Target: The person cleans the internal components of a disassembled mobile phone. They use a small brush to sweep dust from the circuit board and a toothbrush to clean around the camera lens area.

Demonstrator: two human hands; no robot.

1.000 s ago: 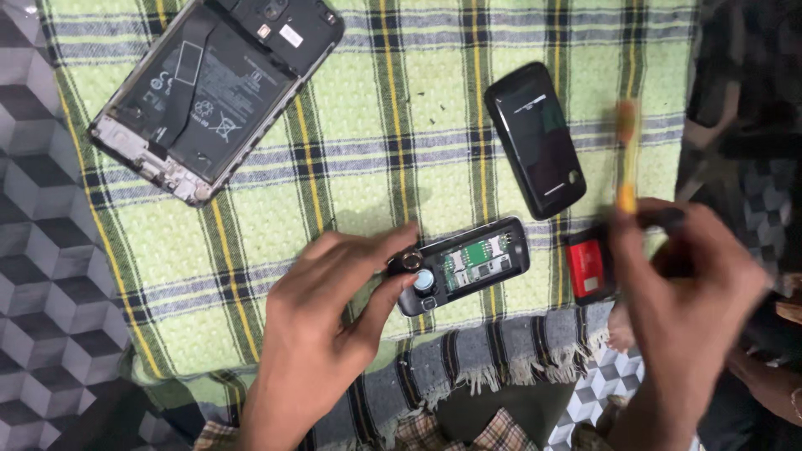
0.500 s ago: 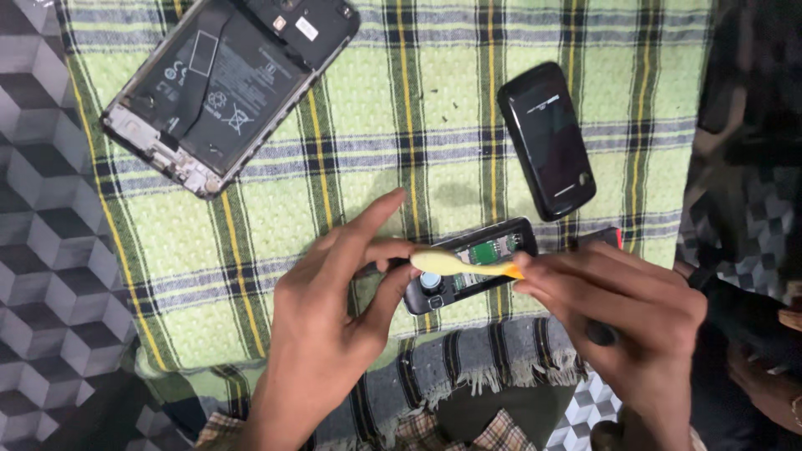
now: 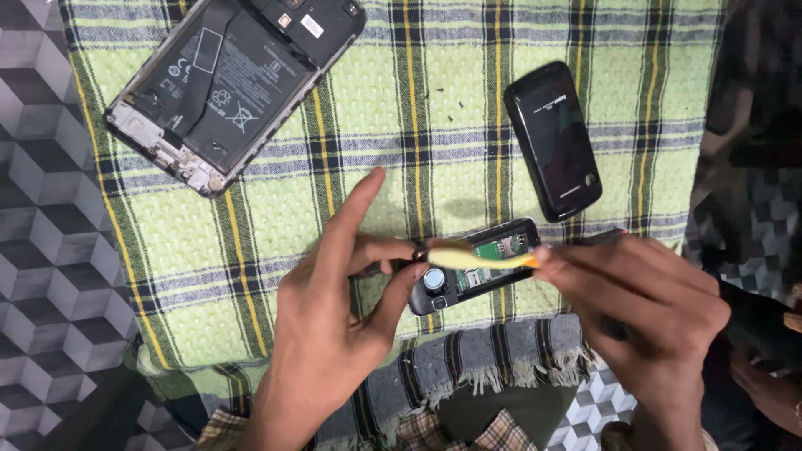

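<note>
My left hand pinches the left end of a small black phone that lies open on the green checked cloth, its green circuit board and a round silver part showing. The forefinger sticks up and out. My right hand grips a yellow toothbrush by its handle, and the brush head lies across the open phone near its left end.
A black back cover lies above the small phone. A larger opened smartphone with its battery exposed sits at the top left. The cloth's fringed grey edge runs in front. Patterned cube flooring lies to the left.
My right hand brought the toothbrush down from upright at the right and laid it across the open phone. The left hand kept its hold on the phone, forefinger now raised.
</note>
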